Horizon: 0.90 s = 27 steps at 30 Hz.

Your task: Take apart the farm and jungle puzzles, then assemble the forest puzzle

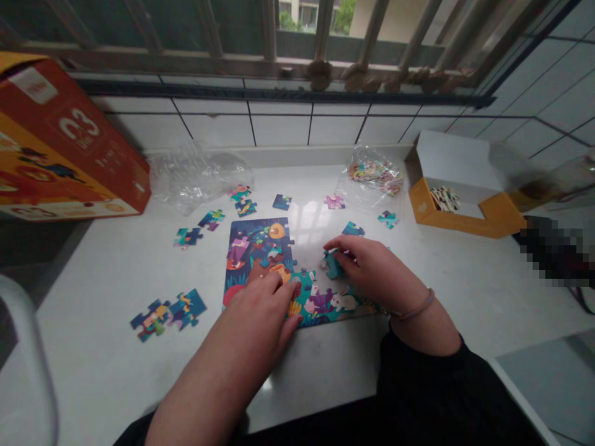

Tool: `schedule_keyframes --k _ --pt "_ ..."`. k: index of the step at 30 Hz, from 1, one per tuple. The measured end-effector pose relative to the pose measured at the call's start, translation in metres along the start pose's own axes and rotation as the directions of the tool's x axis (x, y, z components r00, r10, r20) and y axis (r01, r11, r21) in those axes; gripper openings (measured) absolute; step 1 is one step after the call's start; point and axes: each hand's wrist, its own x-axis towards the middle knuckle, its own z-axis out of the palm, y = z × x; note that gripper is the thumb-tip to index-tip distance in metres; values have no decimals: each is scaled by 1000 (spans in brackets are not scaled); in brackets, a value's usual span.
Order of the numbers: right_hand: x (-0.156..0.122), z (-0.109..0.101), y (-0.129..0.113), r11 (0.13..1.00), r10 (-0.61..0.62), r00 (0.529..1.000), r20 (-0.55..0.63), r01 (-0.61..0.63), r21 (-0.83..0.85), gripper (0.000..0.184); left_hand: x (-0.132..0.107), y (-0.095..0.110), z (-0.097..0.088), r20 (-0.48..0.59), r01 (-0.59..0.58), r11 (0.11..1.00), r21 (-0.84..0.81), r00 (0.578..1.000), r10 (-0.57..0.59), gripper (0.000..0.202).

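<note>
A partly joined jigsaw puzzle (260, 238) lies on the white counter, with rabbits and plants along its lower strip. My left hand (267, 300) rests flat on its lower left part, fingers stretched out and covering some of the picture. Just above the lower strip, my right hand (367, 266) has its fingertips closed on a teal puzzle piece (331, 265), partly hidden by the fingers. A blue piece (353, 229) lies just beyond that hand. Other loose pieces include a dark blue one (282, 201), a pink one (334, 201) and a teal one (388, 218).
Two joined pieces (170, 314) lie at the left. An orange box (69, 142) stands at the back left beside crumpled clear plastic (195, 173). Along the back are a bag of pieces (374, 176) and an open yellow box (465, 214) holding pieces.
</note>
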Motion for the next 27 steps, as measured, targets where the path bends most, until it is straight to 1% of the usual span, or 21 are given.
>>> schedule_keyframes --k 7,12,19,23,27 --pt "0 1 1 999 -28 999 31 27 24 34 1 -1 1 12 1 1000 12 1000 -1 47" --pt "-1 3 3 996 -81 994 72 78 43 40 0 -1 1 13 -2 1000 11 1000 2 46" --pt "0 5 9 984 -166 982 93 159 74 47 1 -1 0 1 -20 1000 14 1000 20 42" --pt "1 5 12 985 -162 981 109 154 78 51 1 0 -1 -9 -19 1000 21 1000 19 41" --pt "0 2 16 990 -132 984 117 124 70 53 1 -3 3 -33 -31 999 12 999 31 41"
